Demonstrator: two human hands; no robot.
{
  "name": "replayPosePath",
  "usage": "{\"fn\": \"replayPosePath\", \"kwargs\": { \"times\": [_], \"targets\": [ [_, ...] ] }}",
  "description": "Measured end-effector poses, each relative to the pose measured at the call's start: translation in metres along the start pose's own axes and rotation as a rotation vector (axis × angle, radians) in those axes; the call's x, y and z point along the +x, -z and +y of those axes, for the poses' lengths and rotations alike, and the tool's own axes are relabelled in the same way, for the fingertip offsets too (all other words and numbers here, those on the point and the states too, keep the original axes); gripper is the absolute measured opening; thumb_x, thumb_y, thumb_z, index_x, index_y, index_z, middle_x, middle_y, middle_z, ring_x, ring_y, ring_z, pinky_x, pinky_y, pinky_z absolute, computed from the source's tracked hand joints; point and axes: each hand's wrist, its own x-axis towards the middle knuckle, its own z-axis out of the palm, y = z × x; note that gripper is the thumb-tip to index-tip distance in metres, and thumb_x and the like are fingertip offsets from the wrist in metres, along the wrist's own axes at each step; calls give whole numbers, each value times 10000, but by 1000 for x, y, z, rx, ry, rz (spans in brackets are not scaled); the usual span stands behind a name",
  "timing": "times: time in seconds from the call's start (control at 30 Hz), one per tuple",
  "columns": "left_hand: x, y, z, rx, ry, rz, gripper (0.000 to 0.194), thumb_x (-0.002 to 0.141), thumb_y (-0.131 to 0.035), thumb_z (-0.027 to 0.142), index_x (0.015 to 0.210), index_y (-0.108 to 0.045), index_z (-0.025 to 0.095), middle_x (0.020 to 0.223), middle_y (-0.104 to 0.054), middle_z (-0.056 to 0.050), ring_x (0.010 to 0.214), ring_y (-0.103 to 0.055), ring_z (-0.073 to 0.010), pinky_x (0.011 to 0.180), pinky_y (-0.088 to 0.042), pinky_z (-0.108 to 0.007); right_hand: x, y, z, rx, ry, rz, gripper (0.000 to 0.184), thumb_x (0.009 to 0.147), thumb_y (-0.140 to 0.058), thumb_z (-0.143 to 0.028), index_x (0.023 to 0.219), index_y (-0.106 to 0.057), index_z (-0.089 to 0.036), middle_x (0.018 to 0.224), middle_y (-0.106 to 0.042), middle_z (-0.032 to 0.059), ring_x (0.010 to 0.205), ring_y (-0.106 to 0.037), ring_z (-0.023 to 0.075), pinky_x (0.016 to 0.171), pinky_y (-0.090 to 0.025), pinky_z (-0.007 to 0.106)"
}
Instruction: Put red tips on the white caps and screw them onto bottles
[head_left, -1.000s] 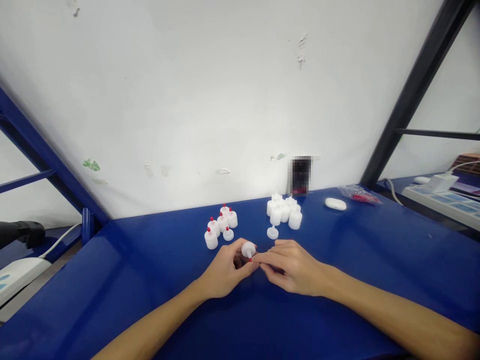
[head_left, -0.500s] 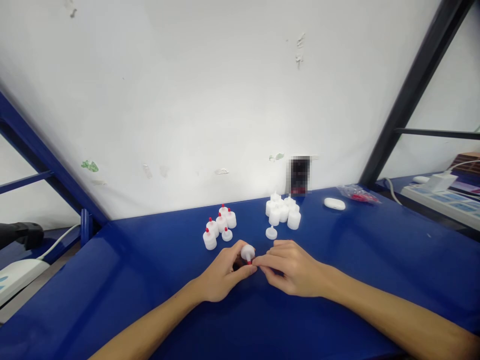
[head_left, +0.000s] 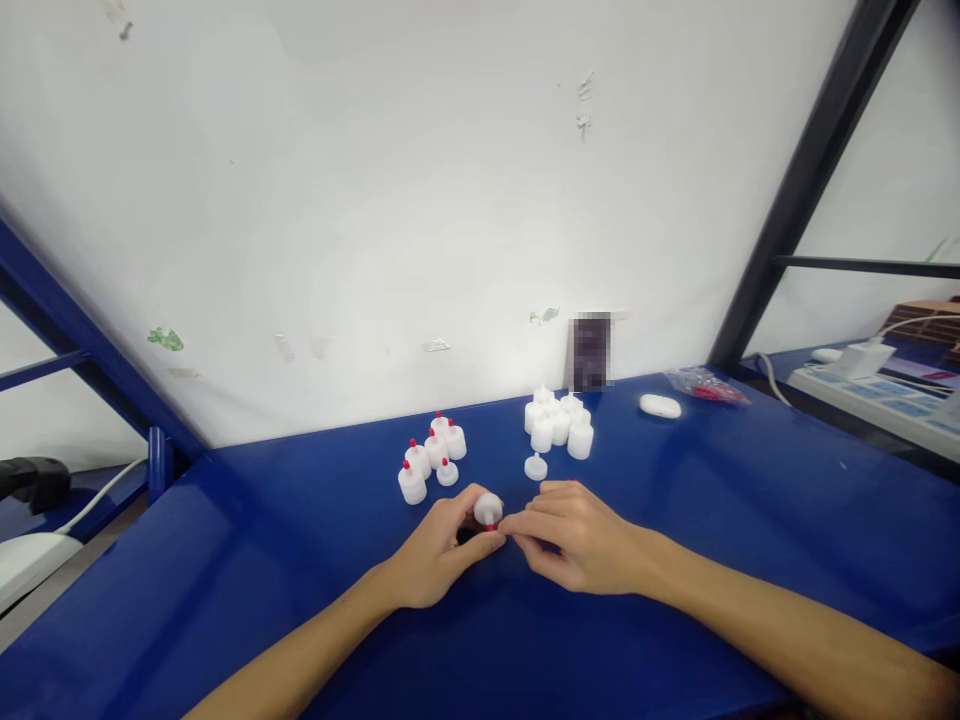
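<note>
The white nozzled piece (head_left: 487, 507) is held tilted, its red tip (head_left: 491, 527) pointed toward the person, between thumb and fingers of the left hand (head_left: 427, 560), over the glossy blue surface (head_left: 300, 560). The fingers of the right hand (head_left: 585, 540) are held narrowly together beside the tip; whether anything is gripped cannot be told. The tip is probably best pressed straight along the nozzle, the round body firmly braced. Smooth, plastic-looking cylinders are grouped beyond: red-tipped bottles (head_left: 412, 484) leftward, plain white bottles (head_left: 580, 438) rightward.
</note>
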Motion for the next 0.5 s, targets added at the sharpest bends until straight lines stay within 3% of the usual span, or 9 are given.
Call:
{"fn": "replayPosePath", "kwargs": {
  "times": [0.37, 0.43, 0.5],
  "targets": [
    [1, -1, -1, 2, -12, -5, 303, 951, -576, 473, 985, -532, 175, 848, -508, 17, 738, -448, -121, 674, -390, -255, 0, -2, -2, -48, 41, 17, 200, 895, -499, -106, 943, -680, -176, 600, -614, -20, 506, -488, 115, 550, -380, 273],
    [0, -1, 1, 8, 0, -2, 284, 957, -572, 456, 1015, -541, 179, 903, -560, 0, 778, -489, -133, 704, -411, -262, 1, 6, 10, -66, 71, 78, 196, 883, -503, -99, 940, -672, -181, 602, -610, -16, 516, -509, 123, 549, -400, 273],
    [-1, 0, 2, 24, 16, -6, 264, 964, -566, 432, 1060, -550, 187, 981, -606, -19, 831, -531, -148, 747, -430, -276, -3, 23, 38, -120, 43, 220, 191, 874, -502, -104, 933, -658, -197, 652, -642, 2, 582, -572, 141, 582, -441, 275]
  ]
}}
